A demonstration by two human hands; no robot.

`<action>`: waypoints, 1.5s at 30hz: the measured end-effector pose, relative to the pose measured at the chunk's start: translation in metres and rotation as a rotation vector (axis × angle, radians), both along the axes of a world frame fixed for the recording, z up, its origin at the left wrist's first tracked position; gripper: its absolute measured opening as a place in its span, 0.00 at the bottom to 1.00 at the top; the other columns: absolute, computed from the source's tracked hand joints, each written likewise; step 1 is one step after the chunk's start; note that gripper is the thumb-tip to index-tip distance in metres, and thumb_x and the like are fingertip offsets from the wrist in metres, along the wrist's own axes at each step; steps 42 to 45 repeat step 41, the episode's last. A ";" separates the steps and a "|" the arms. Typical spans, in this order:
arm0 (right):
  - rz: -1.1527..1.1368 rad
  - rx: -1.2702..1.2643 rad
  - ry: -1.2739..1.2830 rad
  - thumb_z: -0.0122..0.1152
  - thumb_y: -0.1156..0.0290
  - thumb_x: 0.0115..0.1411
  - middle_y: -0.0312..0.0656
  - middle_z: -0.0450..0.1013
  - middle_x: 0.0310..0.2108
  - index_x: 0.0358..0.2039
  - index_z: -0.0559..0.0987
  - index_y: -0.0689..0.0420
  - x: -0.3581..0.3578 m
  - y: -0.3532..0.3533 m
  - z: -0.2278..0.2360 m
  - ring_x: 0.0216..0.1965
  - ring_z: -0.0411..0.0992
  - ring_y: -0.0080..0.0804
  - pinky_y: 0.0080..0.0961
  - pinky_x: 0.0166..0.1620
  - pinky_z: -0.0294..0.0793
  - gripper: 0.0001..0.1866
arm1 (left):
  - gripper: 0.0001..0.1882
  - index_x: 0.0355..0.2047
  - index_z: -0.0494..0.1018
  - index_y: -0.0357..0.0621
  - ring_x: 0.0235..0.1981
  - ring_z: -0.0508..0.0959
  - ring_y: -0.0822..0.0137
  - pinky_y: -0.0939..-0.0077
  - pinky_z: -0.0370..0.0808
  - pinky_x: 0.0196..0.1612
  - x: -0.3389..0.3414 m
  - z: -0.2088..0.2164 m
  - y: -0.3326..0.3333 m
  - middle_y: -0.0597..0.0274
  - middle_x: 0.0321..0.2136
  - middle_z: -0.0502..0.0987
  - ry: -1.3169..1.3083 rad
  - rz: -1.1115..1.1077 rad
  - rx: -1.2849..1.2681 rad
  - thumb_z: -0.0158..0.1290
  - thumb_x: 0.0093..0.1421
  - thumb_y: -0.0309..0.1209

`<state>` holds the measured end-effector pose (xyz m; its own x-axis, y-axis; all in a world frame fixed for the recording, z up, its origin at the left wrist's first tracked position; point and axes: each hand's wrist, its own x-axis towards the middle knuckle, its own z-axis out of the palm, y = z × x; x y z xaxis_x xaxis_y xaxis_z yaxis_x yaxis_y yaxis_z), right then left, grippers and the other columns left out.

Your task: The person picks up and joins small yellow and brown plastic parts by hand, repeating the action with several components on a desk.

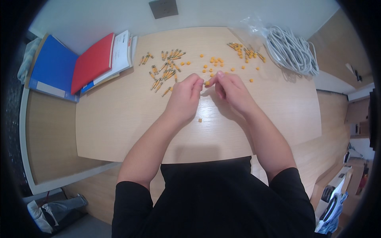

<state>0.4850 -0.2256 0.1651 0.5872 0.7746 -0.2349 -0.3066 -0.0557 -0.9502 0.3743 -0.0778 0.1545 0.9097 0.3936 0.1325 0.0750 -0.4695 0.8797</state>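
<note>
Head cam: left hand (183,96) & right hand (232,89) both pinch small orange-capped metal pin (206,83) betw. fingertips, loose orange caps (214,61) just beyond.

At the far right of the table we see a clear plastic bag (254,24), crumpled and open, lying just beside the coil of grey cable (291,49). On the blue folder (53,67) at our far left sits a pale rectangular label (49,89) along its near edge. Down at the lower right, on the floor, stands a white box (335,186) with dark panels, its print too small for us to make out.
</note>
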 end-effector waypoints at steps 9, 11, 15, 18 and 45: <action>0.010 0.009 -0.147 0.57 0.72 0.68 0.28 0.64 0.20 0.36 0.75 0.59 -0.008 0.004 -0.010 0.24 0.59 0.14 0.20 0.26 0.60 0.05 | 0.10 0.34 0.72 0.36 0.21 0.70 0.63 0.66 0.68 0.28 0.002 -0.002 -0.004 0.53 0.20 0.72 0.023 -0.003 -0.102 0.48 0.72 0.29; -0.017 -0.014 -0.241 0.57 0.72 0.68 0.28 0.64 0.19 0.35 0.75 0.60 -0.009 0.002 -0.007 0.23 0.58 0.14 0.20 0.25 0.60 0.06 | 0.11 0.33 0.71 0.35 0.20 0.69 0.65 0.67 0.67 0.27 0.001 -0.002 -0.004 0.54 0.19 0.72 -0.029 0.003 -0.013 0.47 0.72 0.29; 0.023 0.009 -0.267 0.59 0.73 0.67 0.29 0.66 0.18 0.35 0.76 0.60 -0.005 -0.001 -0.007 0.21 0.59 0.16 0.22 0.24 0.60 0.05 | 0.12 0.31 0.70 0.38 0.22 0.67 0.75 0.76 0.65 0.26 0.003 0.002 -0.006 0.66 0.19 0.69 0.039 -0.018 -0.057 0.46 0.74 0.28; 0.033 -0.074 -0.397 0.60 0.72 0.67 0.32 0.67 0.18 0.36 0.76 0.60 -0.006 -0.003 -0.003 0.21 0.60 0.18 0.24 0.25 0.61 0.05 | 0.13 0.29 0.70 0.39 0.22 0.66 0.76 0.76 0.64 0.26 0.003 -0.005 -0.004 0.68 0.18 0.68 0.059 -0.014 -0.067 0.46 0.74 0.27; 0.208 -0.242 -0.661 0.63 0.61 0.66 0.56 0.79 0.40 0.44 0.76 0.59 0.003 -0.027 0.019 0.42 0.77 0.49 0.40 0.45 0.75 0.15 | 0.12 0.30 0.70 0.38 0.28 0.65 0.78 0.80 0.64 0.32 0.011 -0.027 0.005 0.70 0.25 0.70 0.033 -0.092 -0.239 0.45 0.74 0.24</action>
